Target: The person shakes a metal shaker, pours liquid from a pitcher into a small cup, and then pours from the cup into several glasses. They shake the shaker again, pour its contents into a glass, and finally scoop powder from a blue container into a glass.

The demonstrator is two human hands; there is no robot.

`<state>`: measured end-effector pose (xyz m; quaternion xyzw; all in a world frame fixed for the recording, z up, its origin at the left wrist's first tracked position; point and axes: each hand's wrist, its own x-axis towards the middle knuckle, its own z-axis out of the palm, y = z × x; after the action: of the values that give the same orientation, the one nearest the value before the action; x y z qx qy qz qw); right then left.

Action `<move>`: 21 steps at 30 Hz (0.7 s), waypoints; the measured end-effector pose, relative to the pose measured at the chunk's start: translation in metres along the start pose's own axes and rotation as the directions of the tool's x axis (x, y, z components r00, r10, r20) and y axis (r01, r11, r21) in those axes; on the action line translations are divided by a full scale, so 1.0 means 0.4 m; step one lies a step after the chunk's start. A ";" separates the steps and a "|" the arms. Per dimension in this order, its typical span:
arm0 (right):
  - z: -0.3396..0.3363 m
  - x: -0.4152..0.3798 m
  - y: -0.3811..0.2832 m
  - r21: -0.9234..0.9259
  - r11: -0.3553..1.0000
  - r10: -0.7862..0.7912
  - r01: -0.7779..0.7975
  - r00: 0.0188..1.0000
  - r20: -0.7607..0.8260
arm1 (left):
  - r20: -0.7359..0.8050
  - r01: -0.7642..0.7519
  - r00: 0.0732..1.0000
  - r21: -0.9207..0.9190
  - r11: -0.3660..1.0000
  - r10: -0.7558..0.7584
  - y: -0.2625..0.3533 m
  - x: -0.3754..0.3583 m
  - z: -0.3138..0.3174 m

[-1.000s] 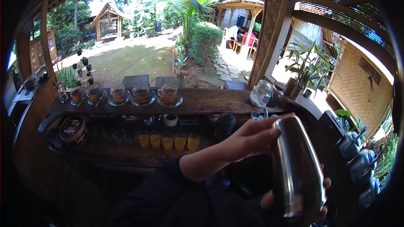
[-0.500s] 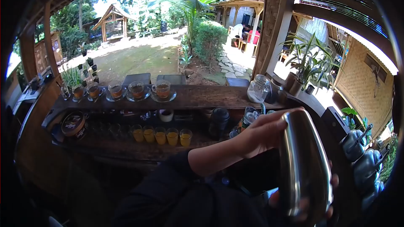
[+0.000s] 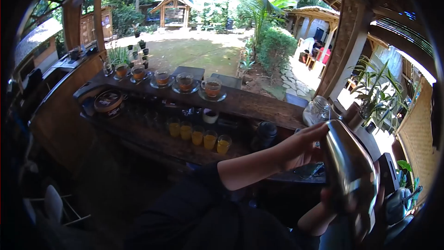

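A shiny metal cocktail shaker [image 3: 351, 166] is held tilted on the right side of the view. My left hand [image 3: 305, 146] reaches across from the left and presses its fingers against the shaker's upper end. Lower down, my right hand [image 3: 326, 206] wraps around the shaker's body. Part of that hand is hidden behind the metal and lies in shadow. Just beyond the shaker's top, a glass jar [image 3: 317, 110] with white contents stands on the counter.
Several glass cups of brown drink, among them a cup [image 3: 212, 88] on a saucer, line the upper wooden counter [image 3: 259, 104]. On the lower shelf are several glasses of yellow drink [image 3: 197, 136], a round tub [image 3: 108, 101] and a dark canister [image 3: 265, 134]. Kettles [image 3: 397, 206] stand at right.
The view has turned left, so the counter appears farther right and more slanted. The shaker is still in both hands, now tilted more, and the right forearm has come into view.
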<state>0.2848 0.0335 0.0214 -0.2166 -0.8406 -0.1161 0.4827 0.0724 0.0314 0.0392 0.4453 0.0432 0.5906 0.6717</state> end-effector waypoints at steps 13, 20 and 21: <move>0.147 0.166 -0.080 0.210 0.887 -0.284 0.412 0.844 -0.454 | -0.044 -0.111 0.993 -0.101 0.989 0.107 0.056 -0.093 0.007; 0.292 0.263 -0.168 0.760 0.462 -0.319 0.456 0.886 -0.338 | -0.217 -0.214 0.962 -0.225 0.950 0.165 0.135 -0.186 -0.123; 0.365 0.117 -0.061 0.972 0.145 -0.109 -0.186 0.973 0.203 | -0.222 -0.252 0.949 -0.118 0.960 0.222 0.161 -0.223 -0.096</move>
<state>0.1415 0.0830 -0.0120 0.1182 -0.7537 0.4992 0.4108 -0.0255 -0.0277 0.0163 0.3333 0.0157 0.7117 0.6182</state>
